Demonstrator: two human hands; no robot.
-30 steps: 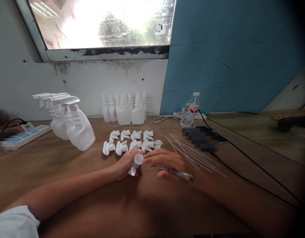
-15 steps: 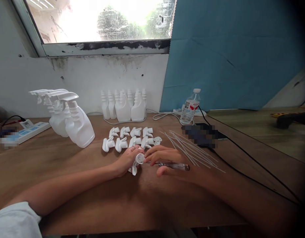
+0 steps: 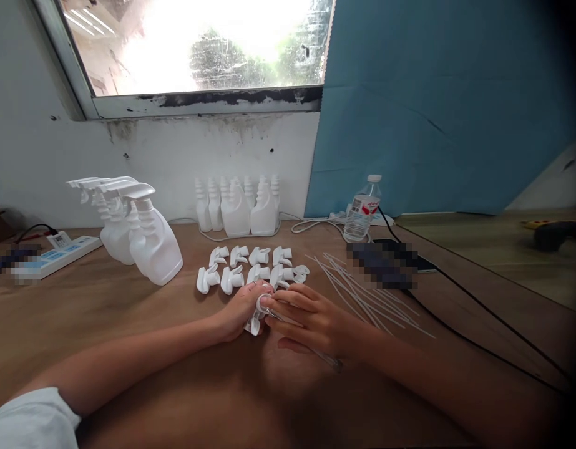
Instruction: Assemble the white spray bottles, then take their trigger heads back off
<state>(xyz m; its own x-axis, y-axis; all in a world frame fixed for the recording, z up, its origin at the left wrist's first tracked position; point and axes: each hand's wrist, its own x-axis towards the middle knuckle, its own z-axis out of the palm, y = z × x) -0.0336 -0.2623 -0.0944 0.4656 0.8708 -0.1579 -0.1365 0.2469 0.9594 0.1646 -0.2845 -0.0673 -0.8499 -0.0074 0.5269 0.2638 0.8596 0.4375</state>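
Note:
My left hand [image 3: 241, 307] is closed around a white spray trigger head [image 3: 255, 325], its round collar turned up toward my other hand. My right hand [image 3: 311, 318] grips a screwdriver [image 3: 333, 362] with a clear handle, mostly hidden under the palm. Fingertips of that hand touch the collar's rim, where the thin metal shaft shows; I cannot tell exactly where its tip sits. Just behind the hands lie several more spray trigger heads [image 3: 207, 279] in two rows, with small white rings [image 3: 301, 274] at the right end.
Thin white tubes [image 3: 362, 293] lie loose to the right. White bottles [image 3: 236, 212] stand along the wall, and bottles with trigger heads [image 3: 159, 249] at left. A water bottle [image 3: 361, 212], a phone [image 3: 425, 265], black cables [image 3: 484, 337] and a power strip [image 3: 58, 255] are also on the table.
My right hand has turned and drawn closer to the trigger head. The screwdriver's handle end has swung down toward me and now lies under the palm. My left hand stays nearly in place.

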